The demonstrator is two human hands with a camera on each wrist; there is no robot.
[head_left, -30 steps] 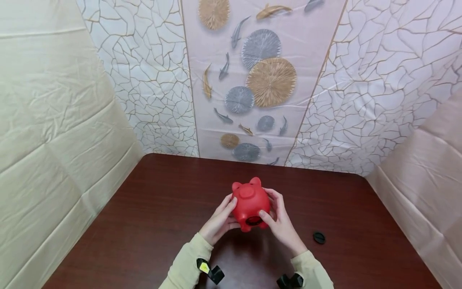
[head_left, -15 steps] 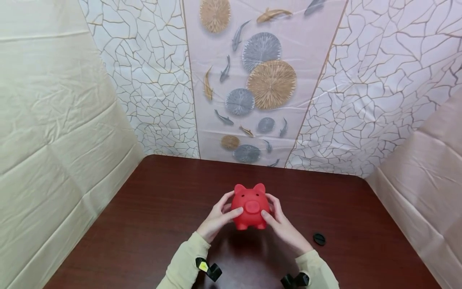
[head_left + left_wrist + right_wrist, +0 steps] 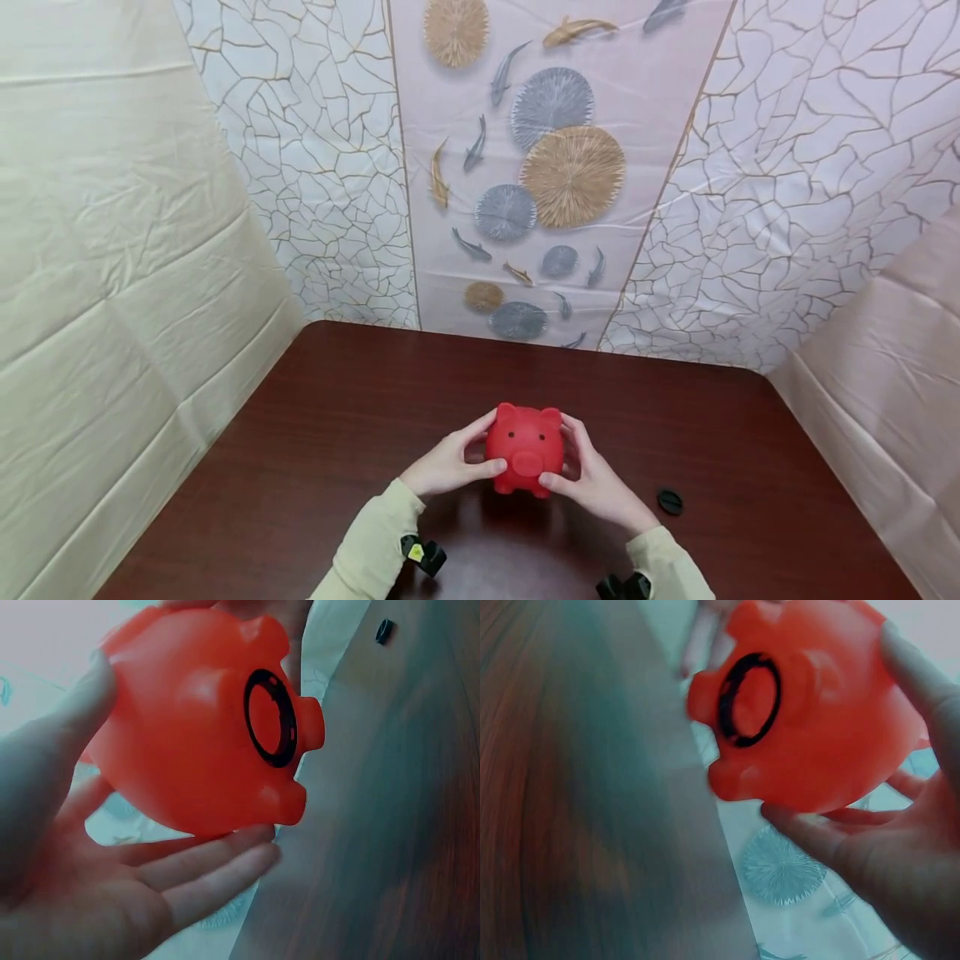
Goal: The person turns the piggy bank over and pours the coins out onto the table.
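Between both hands is a red piggy bank (image 3: 523, 440), its snout and eyes turned toward the head camera. My left hand (image 3: 456, 460) grips its left side, thumb in front beside the snout and fingers behind. From the right, my right hand (image 3: 600, 487) holds it the same way, thumb low on the front. On the pig's underside, a black ring (image 3: 270, 718) surrounds an opening, seen in both wrist views. That underside shows clear of the tabletop in the left wrist view. A round black plug (image 3: 670, 502) with a bar across it lies on the table, right of my right hand.
The dark wooden table (image 3: 360, 392) reaches back to a wall hanging (image 3: 570, 275) printed with fish and round shapes. Pale cloth (image 3: 135, 292) hangs along the left side, and another drape (image 3: 892, 358) along the right. Black camera mounts (image 3: 423, 554) sit on the wrists.
Both hands have tipped the piggy bank so its face came round to the front and its underside opening turned down out of the head view. They also brought it lower and nearer.
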